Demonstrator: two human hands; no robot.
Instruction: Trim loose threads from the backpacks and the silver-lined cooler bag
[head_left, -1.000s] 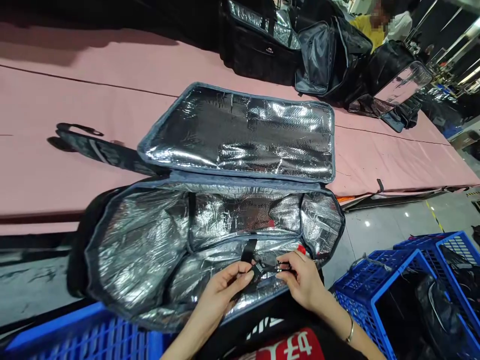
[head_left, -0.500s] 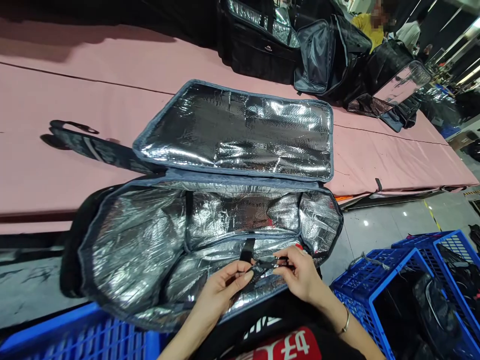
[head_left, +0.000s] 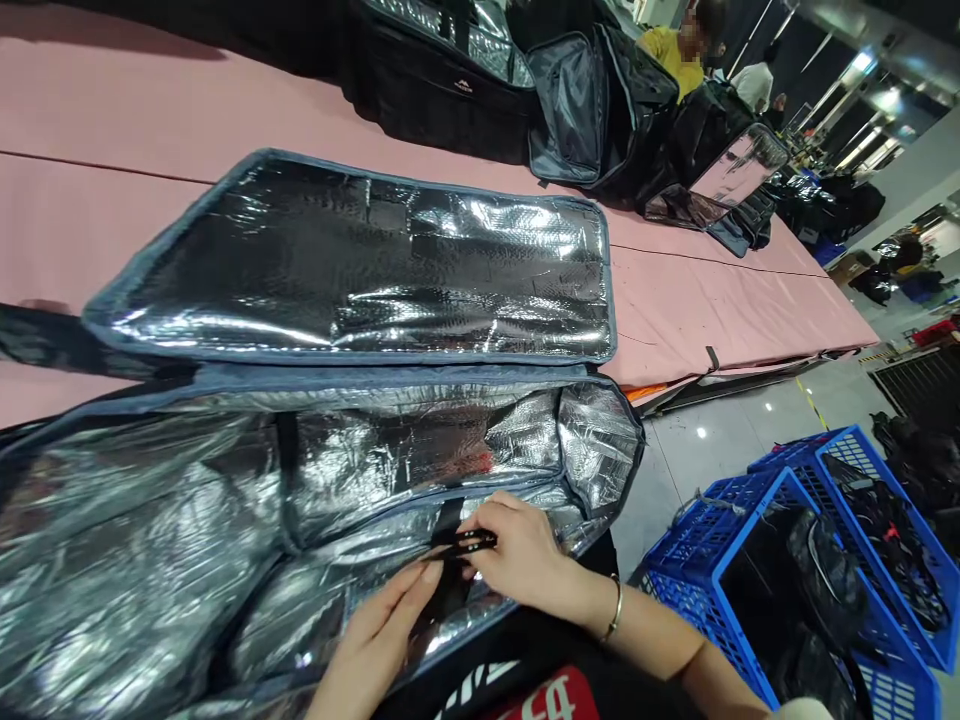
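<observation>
An insulated bag (head_left: 150, 500) with a silver foil lining lies opened in front of me. Its foil-lined lid (head_left: 360, 270) is folded back onto the pink table. Over the bag's near inner wall, my left hand (head_left: 375, 630) pinches the end of a black strap (head_left: 448, 518), thumb against fingers. My right hand (head_left: 521, 560) is curled around a small, slim black object with light marks (head_left: 478, 541), held at the strap beside the left fingertips. The exact kind of that object is unclear, as the fingers partly cover it.
The pink table (head_left: 720, 310) runs away to the right. More black bags (head_left: 442, 100) stand along its far side. Blue crates (head_left: 742, 560) holding black items are on the floor at right. A person in yellow (head_left: 667, 55) is at the back.
The view has shifted right and closer, so the bag appears farther left and larger. My right hand has turned over, knuckles up, and both hands remain together at the strap.
</observation>
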